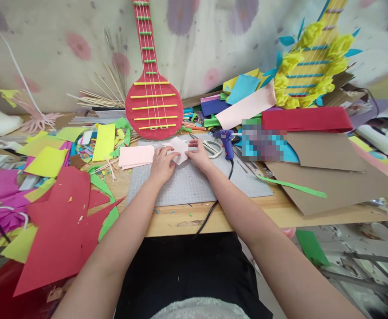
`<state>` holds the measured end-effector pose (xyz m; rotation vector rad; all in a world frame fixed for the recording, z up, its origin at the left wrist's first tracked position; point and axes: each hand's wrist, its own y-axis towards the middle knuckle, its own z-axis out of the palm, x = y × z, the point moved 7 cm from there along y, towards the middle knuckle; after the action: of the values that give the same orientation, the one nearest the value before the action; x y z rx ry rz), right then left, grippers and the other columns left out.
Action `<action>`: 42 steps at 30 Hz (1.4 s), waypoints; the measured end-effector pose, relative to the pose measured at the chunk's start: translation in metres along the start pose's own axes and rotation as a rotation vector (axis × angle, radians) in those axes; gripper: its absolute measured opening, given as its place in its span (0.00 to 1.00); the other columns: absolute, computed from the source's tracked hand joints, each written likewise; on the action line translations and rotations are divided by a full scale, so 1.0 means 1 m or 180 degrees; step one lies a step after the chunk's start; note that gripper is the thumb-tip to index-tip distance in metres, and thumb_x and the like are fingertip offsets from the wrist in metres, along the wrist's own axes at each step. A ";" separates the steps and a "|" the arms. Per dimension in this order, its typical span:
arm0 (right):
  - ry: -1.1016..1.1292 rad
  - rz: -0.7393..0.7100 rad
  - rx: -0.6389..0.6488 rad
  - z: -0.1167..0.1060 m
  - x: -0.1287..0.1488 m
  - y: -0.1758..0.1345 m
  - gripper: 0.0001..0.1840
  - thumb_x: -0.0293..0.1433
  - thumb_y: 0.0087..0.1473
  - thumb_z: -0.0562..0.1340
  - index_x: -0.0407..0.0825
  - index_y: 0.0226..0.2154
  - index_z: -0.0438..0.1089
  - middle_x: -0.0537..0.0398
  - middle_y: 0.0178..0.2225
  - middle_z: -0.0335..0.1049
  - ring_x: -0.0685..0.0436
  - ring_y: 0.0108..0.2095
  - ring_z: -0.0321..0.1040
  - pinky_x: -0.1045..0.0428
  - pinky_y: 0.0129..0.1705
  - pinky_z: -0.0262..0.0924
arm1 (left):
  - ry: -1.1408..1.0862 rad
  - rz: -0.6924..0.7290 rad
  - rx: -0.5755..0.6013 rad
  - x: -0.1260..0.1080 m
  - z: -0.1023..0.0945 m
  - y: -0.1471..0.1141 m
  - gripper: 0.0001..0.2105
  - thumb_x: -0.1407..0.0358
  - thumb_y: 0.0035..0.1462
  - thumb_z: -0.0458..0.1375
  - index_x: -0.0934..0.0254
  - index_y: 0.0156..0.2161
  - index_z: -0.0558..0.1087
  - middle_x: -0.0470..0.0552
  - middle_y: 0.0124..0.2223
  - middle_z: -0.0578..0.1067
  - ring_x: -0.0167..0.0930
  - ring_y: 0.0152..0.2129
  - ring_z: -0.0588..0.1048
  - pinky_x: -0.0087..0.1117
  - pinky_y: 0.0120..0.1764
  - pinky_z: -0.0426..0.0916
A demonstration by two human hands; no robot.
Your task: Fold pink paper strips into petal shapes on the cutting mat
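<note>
A small piece of pale pink paper (179, 150) is held between my two hands above the grey cutting mat (187, 186). My left hand (163, 163) grips its left side, thumb and fingers pinched. On the other side, my right hand (198, 154) has its fingers closed on the paper's right edge. To the left lies a stack of pale pink paper (135, 156). Scissors (215, 149) with pale handles rest just right of my right hand, and beside them is a blue glue gun (227, 144) with a black cord.
A red paper lute (154, 106) with yellow strips leans at the back; a yellow one (308, 66) with paper flowers stands right. Red paper (60, 208) and scraps cover the left side. Brown cardboard (333, 181) and a green strip (293, 187) lie right.
</note>
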<state>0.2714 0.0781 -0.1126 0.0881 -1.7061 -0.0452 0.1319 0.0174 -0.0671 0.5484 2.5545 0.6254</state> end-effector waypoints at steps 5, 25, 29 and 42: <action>-0.0605 -0.0377 0.0265 0.003 0.009 -0.005 0.21 0.24 0.38 0.58 0.50 0.38 0.57 0.52 0.44 0.57 0.54 0.27 0.62 0.50 0.35 0.63 | -0.0024 0.0180 0.0265 -0.007 0.004 0.001 0.07 0.68 0.52 0.56 0.57 0.33 0.77 0.47 0.39 0.76 0.35 0.42 0.68 0.42 0.50 0.58; -0.1202 -0.0550 0.0925 0.009 0.015 -0.016 0.09 0.29 0.47 0.59 0.47 0.35 0.66 0.59 0.28 0.70 0.51 0.29 0.65 0.53 0.35 0.58 | 0.0216 -0.1097 0.0351 0.015 0.017 0.004 0.06 0.60 0.49 0.58 0.60 0.28 0.73 0.53 0.39 0.74 0.40 0.44 0.67 0.45 0.51 0.52; -0.1365 -0.0688 0.0935 0.011 0.018 -0.017 0.12 0.30 0.44 0.63 0.46 0.36 0.66 0.58 0.29 0.70 0.51 0.28 0.64 0.53 0.35 0.58 | 0.0220 -0.1143 0.0345 0.015 0.017 0.004 0.06 0.61 0.49 0.58 0.61 0.28 0.73 0.53 0.39 0.73 0.40 0.44 0.67 0.45 0.51 0.52; -0.1851 -0.0732 0.0680 0.013 0.020 -0.018 0.11 0.27 0.44 0.62 0.48 0.35 0.68 0.58 0.28 0.71 0.49 0.30 0.65 0.50 0.39 0.58 | 0.0246 -0.1329 0.0321 0.017 0.014 0.004 0.04 0.64 0.48 0.58 0.60 0.25 0.71 0.52 0.39 0.73 0.41 0.44 0.66 0.45 0.50 0.53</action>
<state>0.2563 0.0578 -0.0959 0.4678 -2.2705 -0.0637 0.1261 0.0334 -0.0823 0.0134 2.6681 0.3758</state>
